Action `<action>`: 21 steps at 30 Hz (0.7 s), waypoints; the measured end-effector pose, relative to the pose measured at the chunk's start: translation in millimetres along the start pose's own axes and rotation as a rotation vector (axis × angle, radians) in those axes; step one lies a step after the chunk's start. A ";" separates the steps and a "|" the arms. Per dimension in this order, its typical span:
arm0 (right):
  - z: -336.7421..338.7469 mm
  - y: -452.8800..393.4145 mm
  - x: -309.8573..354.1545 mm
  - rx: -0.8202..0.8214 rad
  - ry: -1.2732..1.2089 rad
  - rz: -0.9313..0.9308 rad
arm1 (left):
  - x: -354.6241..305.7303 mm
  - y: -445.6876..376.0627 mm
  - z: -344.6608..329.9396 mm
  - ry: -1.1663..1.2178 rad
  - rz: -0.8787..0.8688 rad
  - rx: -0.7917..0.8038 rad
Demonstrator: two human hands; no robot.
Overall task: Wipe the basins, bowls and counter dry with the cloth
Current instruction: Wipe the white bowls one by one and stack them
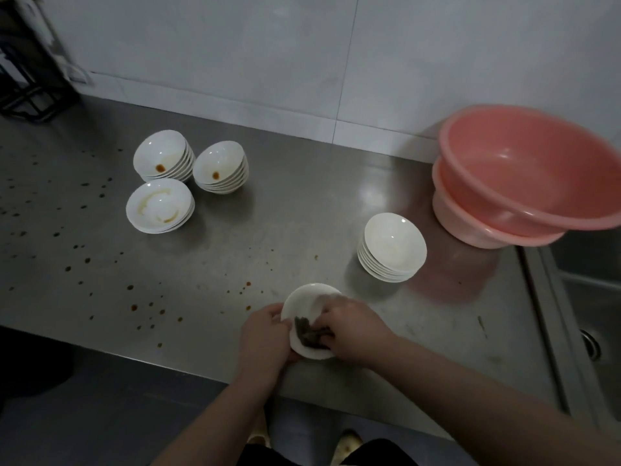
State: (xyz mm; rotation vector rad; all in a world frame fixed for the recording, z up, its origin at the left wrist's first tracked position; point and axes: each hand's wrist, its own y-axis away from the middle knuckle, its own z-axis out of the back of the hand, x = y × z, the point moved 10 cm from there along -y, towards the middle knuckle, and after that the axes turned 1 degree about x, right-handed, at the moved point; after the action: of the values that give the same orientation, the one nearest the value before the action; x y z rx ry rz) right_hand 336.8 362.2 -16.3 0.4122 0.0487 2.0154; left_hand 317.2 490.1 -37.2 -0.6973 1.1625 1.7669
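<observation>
My left hand (263, 334) grips the left rim of a small white bowl (304, 299) held tilted over the front of the steel counter (285, 230). My right hand (353, 326) presses a dark crumpled cloth (307, 334) inside that bowl. Three stacks of white bowls stand at the back left; the tops of two (159, 156) (218, 161) hold a brown drop, the third (159, 205) brown smears. Another stack (391, 247) with a clean-looking top bowl stands to the right. Two nested pink basins (517, 176) sit at the far right.
Brown droplets (134, 307) speckle the counter's left and front parts. A steel sink (591, 297) lies at the right edge. A dark rack (27, 62) stands in the back left corner against the white wall. My feet show below the counter edge.
</observation>
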 end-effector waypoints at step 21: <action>25.6 19.6 -53.0 -0.333 -0.516 -0.249 | -18.8 -22.7 -12.3 -0.176 -0.005 0.248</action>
State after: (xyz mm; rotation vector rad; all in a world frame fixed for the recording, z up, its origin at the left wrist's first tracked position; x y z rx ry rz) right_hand 349.6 303.1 -2.2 0.6611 -0.5230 1.5854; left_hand 345.8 475.8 -36.4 -0.3885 1.2297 1.6088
